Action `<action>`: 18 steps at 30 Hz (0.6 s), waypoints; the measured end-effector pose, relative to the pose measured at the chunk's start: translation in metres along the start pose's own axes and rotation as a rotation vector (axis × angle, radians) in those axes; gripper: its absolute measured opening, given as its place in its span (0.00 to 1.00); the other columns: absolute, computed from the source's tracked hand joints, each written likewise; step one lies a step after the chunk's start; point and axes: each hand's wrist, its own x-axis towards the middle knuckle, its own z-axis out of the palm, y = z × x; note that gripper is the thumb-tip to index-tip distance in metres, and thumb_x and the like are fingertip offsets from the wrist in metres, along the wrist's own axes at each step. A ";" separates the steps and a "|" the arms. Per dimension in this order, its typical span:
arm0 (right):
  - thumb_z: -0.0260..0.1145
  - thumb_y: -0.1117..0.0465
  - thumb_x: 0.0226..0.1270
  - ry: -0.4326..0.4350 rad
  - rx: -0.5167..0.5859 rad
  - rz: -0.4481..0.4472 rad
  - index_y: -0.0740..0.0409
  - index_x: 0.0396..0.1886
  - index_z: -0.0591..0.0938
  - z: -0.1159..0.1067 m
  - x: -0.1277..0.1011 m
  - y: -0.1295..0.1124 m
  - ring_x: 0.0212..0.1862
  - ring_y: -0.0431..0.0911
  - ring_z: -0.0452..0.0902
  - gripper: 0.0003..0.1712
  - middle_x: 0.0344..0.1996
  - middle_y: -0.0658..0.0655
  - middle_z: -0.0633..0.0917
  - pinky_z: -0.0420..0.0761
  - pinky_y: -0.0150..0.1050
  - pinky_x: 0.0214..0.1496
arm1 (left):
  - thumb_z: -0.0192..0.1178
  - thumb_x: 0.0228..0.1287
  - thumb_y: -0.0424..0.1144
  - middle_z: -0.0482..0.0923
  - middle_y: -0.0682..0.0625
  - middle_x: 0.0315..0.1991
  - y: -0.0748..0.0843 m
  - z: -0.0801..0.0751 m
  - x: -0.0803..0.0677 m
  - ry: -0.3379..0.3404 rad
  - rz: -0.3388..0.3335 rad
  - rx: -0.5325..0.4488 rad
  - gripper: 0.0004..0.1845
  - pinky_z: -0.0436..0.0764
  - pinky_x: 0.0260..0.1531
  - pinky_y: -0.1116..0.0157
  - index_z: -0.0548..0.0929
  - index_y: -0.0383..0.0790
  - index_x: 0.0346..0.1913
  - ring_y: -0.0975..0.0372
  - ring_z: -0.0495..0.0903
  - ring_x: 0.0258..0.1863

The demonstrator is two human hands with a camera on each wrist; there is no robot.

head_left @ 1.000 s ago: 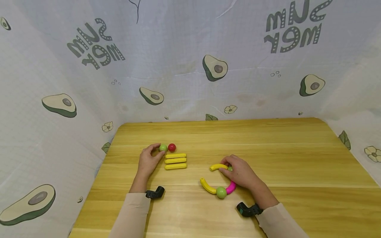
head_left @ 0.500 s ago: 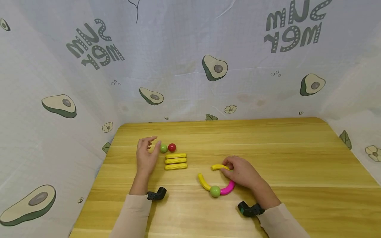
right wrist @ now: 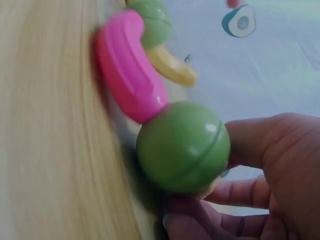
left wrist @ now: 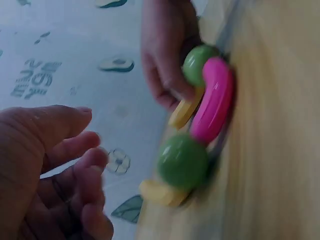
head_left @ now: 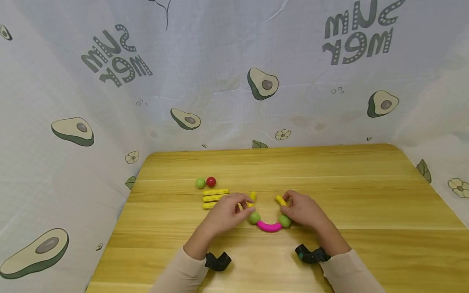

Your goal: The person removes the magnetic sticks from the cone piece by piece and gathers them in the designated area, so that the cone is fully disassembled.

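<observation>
A joined chain of magnetic-looking toy pieces has a pink curved stick [head_left: 269, 226] in its middle. At its ends sit a left green ball [head_left: 254, 217] and a right green ball [right wrist: 182, 147], each bearing a yellow curved stick. My right hand [head_left: 305, 211] pinches the right yellow curved stick [head_left: 280, 200] beside its ball. My left hand [head_left: 224, 213] hovers by the left yellow curved stick [left wrist: 162, 193]; in the left wrist view its fingers are loosely bent, with a gap between them and the chain.
Several straight yellow sticks [head_left: 215, 192] lie side by side on the wooden table [head_left: 348, 179], partly behind my left hand. Beyond them are a loose green ball [head_left: 200, 182] and a red ball [head_left: 211, 182]. A printed curtain [head_left: 220, 73] hangs behind the table.
My left hand has left the loose green ball and come right and nearer, beside the chain. The chain has turned in my right hand, its pink stick now lying crosswise between the balls.
</observation>
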 end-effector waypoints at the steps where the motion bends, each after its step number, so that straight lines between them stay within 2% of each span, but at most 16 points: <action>1: 0.65 0.58 0.64 -0.003 0.020 0.008 0.62 0.53 0.78 0.000 -0.001 -0.001 0.21 0.43 0.75 0.19 0.24 0.53 0.80 0.75 0.36 0.25 | 0.64 0.72 0.46 0.79 0.58 0.26 0.004 0.008 0.000 -0.057 -0.002 -0.004 0.10 0.71 0.23 0.75 0.87 0.44 0.47 0.73 0.70 0.21; 4: 0.64 0.59 0.67 -0.009 0.088 0.044 0.62 0.53 0.78 0.002 -0.002 -0.003 0.21 0.43 0.78 0.18 0.25 0.55 0.81 0.79 0.37 0.25 | 0.63 0.72 0.49 0.75 0.61 0.20 0.015 0.029 0.001 -0.157 -0.013 0.001 0.10 0.68 0.19 0.75 0.87 0.48 0.45 0.75 0.67 0.17; 7: 0.63 0.59 0.70 -0.022 0.149 0.069 0.62 0.52 0.76 0.003 -0.003 -0.005 0.22 0.43 0.81 0.16 0.26 0.56 0.82 0.82 0.37 0.26 | 0.64 0.72 0.50 0.77 0.63 0.24 0.018 0.046 0.001 -0.178 0.001 0.028 0.13 0.71 0.23 0.77 0.85 0.47 0.50 0.78 0.69 0.20; 11: 0.64 0.59 0.72 -0.056 0.218 0.089 0.62 0.50 0.75 0.004 -0.004 -0.006 0.25 0.44 0.82 0.14 0.27 0.57 0.83 0.85 0.38 0.28 | 0.66 0.70 0.49 0.81 0.61 0.33 0.015 0.058 0.000 -0.138 0.017 0.076 0.16 0.75 0.35 0.78 0.84 0.46 0.54 0.77 0.73 0.32; 14: 0.65 0.60 0.72 -0.088 0.264 0.091 0.63 0.53 0.74 0.005 -0.004 -0.007 0.25 0.45 0.82 0.16 0.27 0.58 0.83 0.86 0.39 0.29 | 0.68 0.67 0.52 0.83 0.60 0.37 0.012 0.061 -0.001 -0.083 0.027 0.130 0.17 0.75 0.46 0.74 0.85 0.48 0.53 0.74 0.75 0.39; 16: 0.65 0.61 0.72 -0.105 0.277 0.091 0.63 0.57 0.73 0.006 -0.003 -0.007 0.24 0.45 0.83 0.19 0.26 0.58 0.83 0.86 0.40 0.28 | 0.69 0.65 0.55 0.84 0.61 0.39 0.009 0.063 -0.001 -0.049 0.031 0.164 0.19 0.74 0.49 0.71 0.86 0.49 0.52 0.71 0.75 0.41; 18: 0.64 0.61 0.72 -0.114 0.272 0.086 0.62 0.60 0.73 0.007 -0.003 -0.008 0.23 0.45 0.83 0.21 0.25 0.58 0.83 0.86 0.40 0.28 | 0.70 0.62 0.58 0.84 0.61 0.39 0.007 0.064 -0.001 -0.021 0.031 0.188 0.21 0.72 0.48 0.71 0.87 0.51 0.51 0.70 0.74 0.41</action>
